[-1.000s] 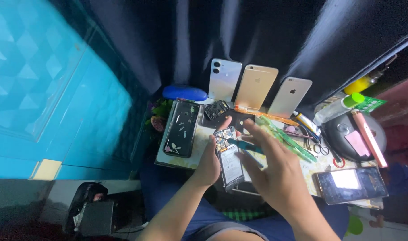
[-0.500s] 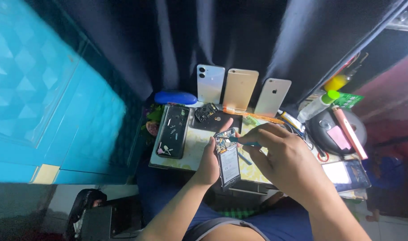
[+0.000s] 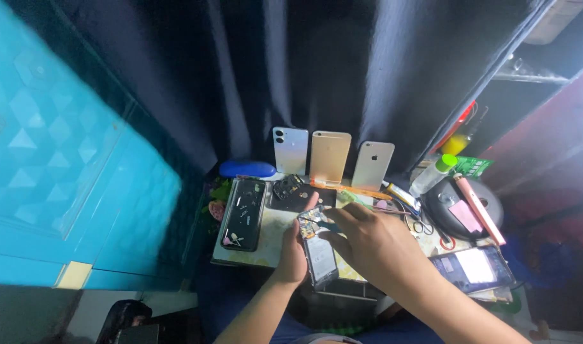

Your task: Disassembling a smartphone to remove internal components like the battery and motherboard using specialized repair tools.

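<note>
Dark curtain behind cluttered small table (image 3: 253, 258): black phone tray (image 3: 243, 213) left of hands. Left hand (image 3: 296, 251) grips opened phone (image 3: 319, 248) upright; right hand (image 3: 374, 245), fingers curled, pinches at its top. Likely risk: one-handed grip slipping, phone dropping off the table edge.

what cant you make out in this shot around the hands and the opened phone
Head view, the only one:
- Opened phone with exposed circuit board: parts too small and blurred; left hand covers its left edge.
- Right hand: fingertips hide whatever it pinches.
- Lit phone screen: glare washes it out.
- Round black device: kind unclear.
</note>
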